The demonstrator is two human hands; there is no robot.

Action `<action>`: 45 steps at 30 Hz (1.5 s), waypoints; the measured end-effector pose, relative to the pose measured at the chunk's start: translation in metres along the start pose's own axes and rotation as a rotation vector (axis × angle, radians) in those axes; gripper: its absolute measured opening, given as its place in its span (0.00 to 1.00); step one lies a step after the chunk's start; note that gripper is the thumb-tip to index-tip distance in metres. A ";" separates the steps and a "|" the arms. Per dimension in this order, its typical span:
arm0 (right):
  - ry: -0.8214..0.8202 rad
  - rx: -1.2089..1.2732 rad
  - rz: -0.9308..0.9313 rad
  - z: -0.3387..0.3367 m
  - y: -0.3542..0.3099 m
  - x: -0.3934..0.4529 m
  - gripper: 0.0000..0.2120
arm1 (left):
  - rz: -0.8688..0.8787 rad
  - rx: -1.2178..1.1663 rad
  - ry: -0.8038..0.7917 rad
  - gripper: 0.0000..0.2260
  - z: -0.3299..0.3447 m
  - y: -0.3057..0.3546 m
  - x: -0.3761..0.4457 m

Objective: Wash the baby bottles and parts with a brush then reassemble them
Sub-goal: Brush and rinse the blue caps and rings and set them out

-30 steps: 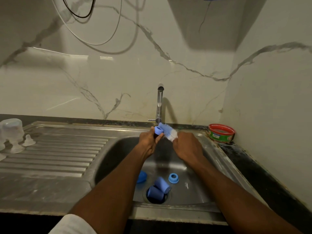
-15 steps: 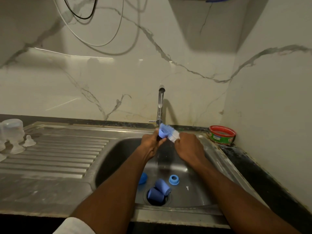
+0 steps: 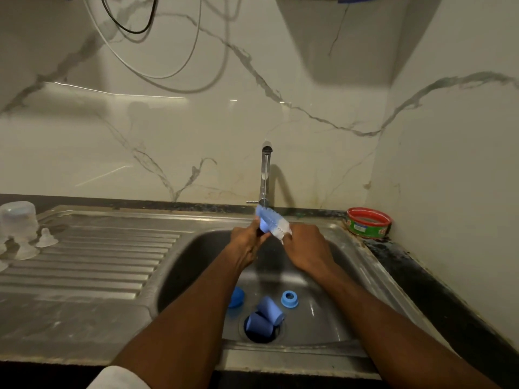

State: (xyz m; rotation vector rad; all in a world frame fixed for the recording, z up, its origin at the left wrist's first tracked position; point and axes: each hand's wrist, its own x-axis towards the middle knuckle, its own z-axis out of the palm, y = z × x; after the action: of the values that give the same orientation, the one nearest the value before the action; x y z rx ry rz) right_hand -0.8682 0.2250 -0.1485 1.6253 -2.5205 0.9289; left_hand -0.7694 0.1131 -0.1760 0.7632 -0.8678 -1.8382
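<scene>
Both hands work over the sink basin [image 3: 196,265], just under the tap [image 3: 265,175]. My left hand [image 3: 245,245] pinches a small blue bottle part [image 3: 263,226]. My right hand [image 3: 306,248] grips the handle of a brush, which is hidden in the fist. The blue-and-white brush head [image 3: 273,222] lies against the blue part. Two blue caps [image 3: 265,315] lie at the drain, with a blue ring [image 3: 289,299] beside them. Another blue part [image 3: 236,297] is half hidden by my left forearm.
On the drainboard [image 3: 98,262] at the far left stand an upturned clear bottle [image 3: 18,220] and clear teats [image 3: 46,238]. A red and green tin [image 3: 368,223] sits in the right corner on the dark counter. Marble walls close off the back and right.
The brush head has slid left across the blue part, up toward the tap base. Both hands rose slightly with it. The parts in the basin have not moved.
</scene>
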 end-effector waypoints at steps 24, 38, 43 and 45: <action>0.038 0.035 0.137 -0.008 -0.005 0.003 0.18 | 0.013 0.030 -0.112 0.13 0.011 -0.002 -0.009; 0.117 -0.001 0.064 -0.012 -0.004 0.004 0.16 | -0.018 -0.021 -0.224 0.13 0.015 0.004 -0.012; 0.054 -0.011 0.014 -0.006 -0.006 -0.006 0.16 | 0.052 -0.004 -0.071 0.12 0.008 0.003 -0.005; 0.075 -0.016 -0.035 -0.003 -0.013 -0.009 0.16 | 0.046 -0.018 -0.055 0.14 0.008 0.001 -0.004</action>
State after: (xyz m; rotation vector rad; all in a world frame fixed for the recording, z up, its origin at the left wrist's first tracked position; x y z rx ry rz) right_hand -0.8547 0.2299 -0.1427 1.5933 -2.4371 0.9446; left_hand -0.7737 0.1188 -0.1702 0.6788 -0.8955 -1.8308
